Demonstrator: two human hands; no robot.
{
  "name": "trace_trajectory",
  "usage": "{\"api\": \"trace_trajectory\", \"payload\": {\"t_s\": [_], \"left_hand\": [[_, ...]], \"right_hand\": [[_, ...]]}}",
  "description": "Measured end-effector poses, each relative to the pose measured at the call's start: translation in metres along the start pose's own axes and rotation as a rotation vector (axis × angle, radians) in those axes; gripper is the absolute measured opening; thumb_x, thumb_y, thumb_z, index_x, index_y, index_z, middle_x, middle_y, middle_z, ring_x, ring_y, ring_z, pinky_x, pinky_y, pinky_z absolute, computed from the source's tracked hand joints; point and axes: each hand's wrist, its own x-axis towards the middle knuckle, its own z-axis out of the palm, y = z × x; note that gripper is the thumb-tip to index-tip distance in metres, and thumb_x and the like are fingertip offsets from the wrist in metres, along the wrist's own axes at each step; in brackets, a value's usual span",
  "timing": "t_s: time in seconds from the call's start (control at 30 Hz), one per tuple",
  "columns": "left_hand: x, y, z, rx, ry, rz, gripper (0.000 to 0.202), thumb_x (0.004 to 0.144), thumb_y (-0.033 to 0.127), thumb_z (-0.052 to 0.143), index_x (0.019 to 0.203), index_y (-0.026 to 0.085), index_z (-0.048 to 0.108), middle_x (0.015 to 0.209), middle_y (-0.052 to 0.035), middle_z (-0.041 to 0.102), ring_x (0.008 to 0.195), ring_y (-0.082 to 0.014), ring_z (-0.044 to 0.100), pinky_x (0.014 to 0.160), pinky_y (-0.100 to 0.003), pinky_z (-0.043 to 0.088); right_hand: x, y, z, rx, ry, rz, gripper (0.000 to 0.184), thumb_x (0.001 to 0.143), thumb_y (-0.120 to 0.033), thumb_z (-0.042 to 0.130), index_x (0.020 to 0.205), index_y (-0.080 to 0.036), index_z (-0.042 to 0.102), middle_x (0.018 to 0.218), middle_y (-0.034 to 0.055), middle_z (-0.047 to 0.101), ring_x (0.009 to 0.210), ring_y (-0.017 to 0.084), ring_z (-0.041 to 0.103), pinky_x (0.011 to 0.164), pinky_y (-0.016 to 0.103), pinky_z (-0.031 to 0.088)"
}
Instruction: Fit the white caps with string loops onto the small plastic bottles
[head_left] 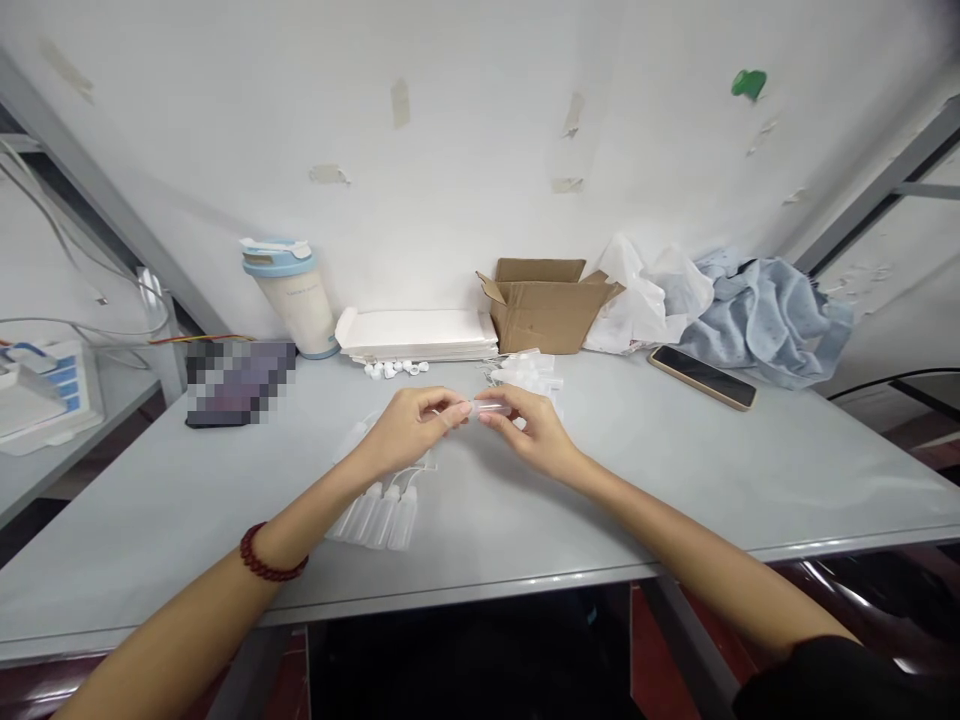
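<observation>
Where the two forearms are angled inward from the lower corners, a dark red beaded bracelet (262, 555) is worn on the left wrist, and a black sleeve (810, 680) is seen at the right elbow. A row of translucent bottles (388, 518) is laid on the grey table (570, 530), partly covered by the left forearm. Beyond it, a small clear bottle (493, 408) is held sideways between the hands, above the middle of the table. Its left end is pinched by the thumb and forefinger of the left hand (416, 425); its body is gripped between the thumb and bent fingers of the right hand (536, 430), the wrist being turned inward. Further bottles (529, 370) are heaped behind the right hand, and white caps (390, 369) are clustered to their left. To the right, a phone (701, 377) is laid dark-screened. At the back are placed a white stack (420, 335), an open cardboard box (547, 320) without readable print, and a blue-lidded tumbler (296, 300), on which faint lettering is borne, too small to be read with certainty.
</observation>
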Motion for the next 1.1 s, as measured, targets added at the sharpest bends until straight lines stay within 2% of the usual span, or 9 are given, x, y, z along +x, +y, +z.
{"api": "trace_trajectory", "payload": {"t_s": [0.1,0.2,0.3,0.43,0.53,0.67,0.8,0.9,1.1], "left_hand": [[0.001,0.001,0.0,-0.007,-0.026,-0.035,0.033,0.087,0.043,0.053,0.071,0.016,0.064,0.069,-0.0019,0.065,0.065,-0.0142,0.061,0.064,-0.024,0.05],[0.001,-0.001,0.0,-0.013,-0.07,-0.062,0.038,0.088,0.047,0.05,0.071,0.016,0.064,0.072,-0.0031,0.067,0.063,-0.0136,0.06,0.062,-0.024,0.05],[0.001,-0.002,0.0,-0.009,-0.124,-0.045,0.043,0.089,0.049,0.046,0.069,0.015,0.063,0.071,-0.0039,0.066,0.061,-0.0136,0.06,0.06,-0.025,0.05],[-0.002,0.002,0.0,0.037,-0.086,0.013,0.038,0.089,0.044,0.048,0.07,0.015,0.064,0.068,-0.0032,0.066,0.062,-0.0139,0.06,0.061,-0.024,0.049],[-0.005,0.005,0.002,0.147,-0.035,0.103,0.032,0.089,0.038,0.05,0.074,0.015,0.066,0.072,-0.0034,0.067,0.065,-0.0147,0.06,0.06,-0.024,0.047],[-0.007,0.003,0.006,0.33,0.057,0.33,0.023,0.089,0.028,0.052,0.074,0.016,0.065,0.071,-0.0035,0.066,0.064,-0.0143,0.058,0.06,-0.024,0.044],[-0.007,0.0,0.011,0.357,0.156,0.493,0.017,0.088,0.023,0.053,0.079,0.016,0.065,0.078,-0.0061,0.069,0.068,-0.015,0.06,0.063,-0.025,0.045],[-0.007,0.001,0.011,0.322,0.179,0.441,0.016,0.087,0.025,0.055,0.08,0.016,0.065,0.08,-0.0064,0.07,0.07,-0.0158,0.061,0.065,-0.026,0.046],[-0.005,0.006,0.005,0.135,0.056,0.1,0.028,0.088,0.04,0.054,0.078,0.016,0.066,0.083,-0.0049,0.07,0.074,-0.0164,0.062,0.065,-0.025,0.048]], "right_hand": [[-0.001,0.004,0.002,-0.042,0.029,-0.079,0.021,0.088,-0.031,0.055,0.103,-0.018,0.062,0.093,0.0068,0.068,0.075,0.015,0.061,0.063,0.027,0.05],[-0.002,0.005,0.002,-0.069,0.057,-0.107,0.02,0.089,-0.03,0.055,0.103,-0.019,0.062,0.092,0.0062,0.067,0.073,0.014,0.06,0.063,0.027,0.05],[-0.002,0.002,0.001,-0.079,0.056,-0.105,0.019,0.088,-0.029,0.055,0.102,-0.018,0.062,0.088,0.006,0.067,0.071,0.014,0.059,0.062,0.027,0.049],[-0.001,-0.004,-0.004,-0.036,-0.006,-0.047,0.019,0.088,-0.03,0.055,0.098,-0.017,0.063,0.086,0.0059,0.069,0.071,0.014,0.059,0.063,0.026,0.047],[0.0,-0.008,-0.008,0.047,-0.047,0.043,0.021,0.087,-0.033,0.054,0.094,-0.016,0.064,0.08,0.0043,0.067,0.067,0.013,0.056,0.062,0.025,0.044],[0.002,-0.006,-0.01,0.247,-0.111,0.226,0.028,0.085,-0.04,0.055,0.09,-0.014,0.064,0.066,-0.0005,0.056,0.056,0.009,0.046,0.053,0.023,0.038],[0.004,-0.003,-0.01,0.412,-0.137,0.311,0.031,0.084,-0.043,0.057,0.089,-0.014,0.064,0.062,-0.0025,0.049,0.053,0.009,0.043,0.051,0.023,0.037],[0.004,-0.005,-0.01,0.415,-0.118,0.308,0.032,0.083,-0.044,0.057,0.089,-0.013,0.065,0.063,-0.0009,0.053,0.055,0.009,0.046,0.052,0.024,0.039],[0.0,-0.01,-0.006,0.157,-0.036,0.104,0.024,0.085,-0.036,0.059,0.096,-0.017,0.065,0.083,0.0057,0.069,0.072,0.014,0.059,0.063,0.026,0.046]]}}
